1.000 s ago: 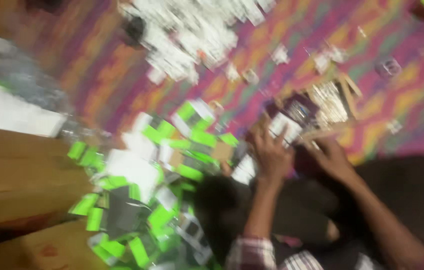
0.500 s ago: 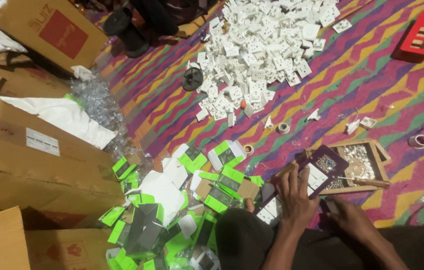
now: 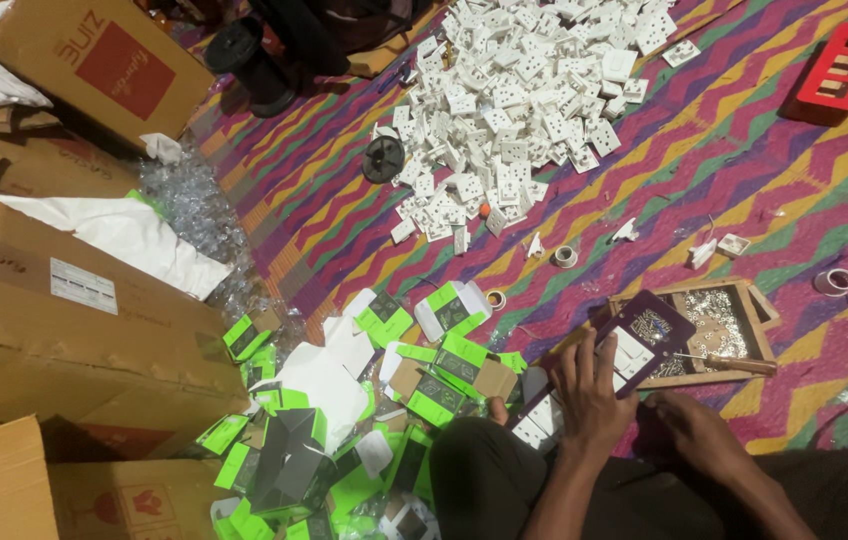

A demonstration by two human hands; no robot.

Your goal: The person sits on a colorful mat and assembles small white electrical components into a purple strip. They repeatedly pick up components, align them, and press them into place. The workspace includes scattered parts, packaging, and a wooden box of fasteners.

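1. Purple switch panel (image 3: 612, 365) lies flat under the left hand (image 3: 589, 395), fingers spread on it, pressing.
2. Right hand (image 3: 689, 435) rests just beside; its grip cannot be told.
3. Wooden tray (image 3: 756, 340) and screwdriver (image 3: 729, 363) lie just beyond the panel.

Pretty cramped down low: the heap of green-and-white boxes (image 3: 384, 400) fills the lower middle, with cardboard cartons (image 3: 74, 320) walling off the whole left edge. Right of the left hand (image 3: 589, 390), the wooden tray (image 3: 719, 330) and screwdriver (image 3: 729, 362) block the way. The white socket pile (image 3: 534, 90) takes the upper middle. Open mat (image 3: 764, 190) runs between that pile and the tray, with only small bits and tape rolls (image 3: 834, 281) scattered there.
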